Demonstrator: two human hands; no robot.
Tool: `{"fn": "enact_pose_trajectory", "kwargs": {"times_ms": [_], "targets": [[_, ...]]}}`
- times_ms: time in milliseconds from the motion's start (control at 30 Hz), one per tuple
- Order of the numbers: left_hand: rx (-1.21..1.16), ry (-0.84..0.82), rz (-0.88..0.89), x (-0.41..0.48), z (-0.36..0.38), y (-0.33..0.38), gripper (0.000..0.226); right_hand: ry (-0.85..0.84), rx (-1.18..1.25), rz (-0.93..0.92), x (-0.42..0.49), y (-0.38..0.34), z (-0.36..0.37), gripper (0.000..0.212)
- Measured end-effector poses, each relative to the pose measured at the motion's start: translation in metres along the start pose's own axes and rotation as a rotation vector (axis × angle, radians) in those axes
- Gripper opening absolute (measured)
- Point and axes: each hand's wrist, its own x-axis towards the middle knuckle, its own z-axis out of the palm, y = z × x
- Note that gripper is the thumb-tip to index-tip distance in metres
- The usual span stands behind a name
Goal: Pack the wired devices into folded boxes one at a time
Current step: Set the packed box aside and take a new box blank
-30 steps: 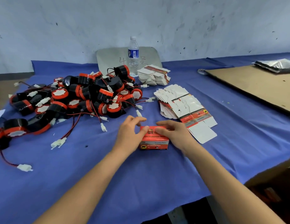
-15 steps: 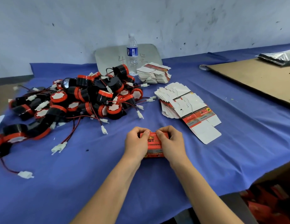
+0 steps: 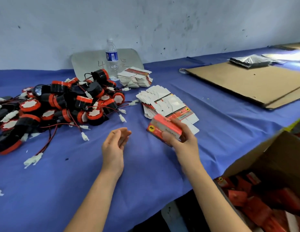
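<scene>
- One folded box, red and closed, is gripped by the right hand just right of centre. The fingers are curled over its far side, the thumb is pressed on the near face, and the box is held tilted.
- The left hand is seen at centre over the blue cloth, fingers loosely relaxed, with nothing held.
- The wired devices, black and red with white plugs, are heaped at the left of the frame.
- The flat box blanks are fanned out just behind the held box. A second stack is set higher up, beside the water bottle.
- At lower right a brown carton is seen open, with red packed boxes piled inside.
- A cardboard sheet is laid at upper right.
</scene>
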Motion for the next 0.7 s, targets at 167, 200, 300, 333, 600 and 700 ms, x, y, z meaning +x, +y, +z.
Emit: {"fn": "enact_pose_trajectory", "kwargs": {"times_ms": [167, 200, 300, 333, 600, 700], "targets": [[-0.042, -0.033, 0.004, 0.003, -0.004, -0.001, 0.035, 0.894, 0.789, 0.025, 0.022, -0.026, -0.046, 0.036], [-0.039, -0.038, 0.004, 0.003, -0.004, -0.002, 0.036, 0.973, 0.869, 0.002, 0.025, -0.03, -0.056, 0.039], [-0.02, -0.051, 0.001, 0.004, -0.005, -0.002, 0.037, 1.034, 0.906, -0.009, 0.029, -0.032, -0.068, 0.053], [-0.012, -0.054, 0.0, 0.003, -0.005, -0.002, 0.036, 1.017, 0.868, 0.001, 0.03, -0.03, -0.066, 0.053], [0.008, -0.047, 0.004, 0.0, -0.003, 0.0, 0.032, 0.126, -0.802, 0.099, 0.063, 0.02, -0.023, 0.094], [0.008, -0.045, -0.003, -0.001, -0.002, 0.001, 0.032, -0.029, -1.145, 0.109, 0.068, 0.032, -0.018, 0.065]]}}
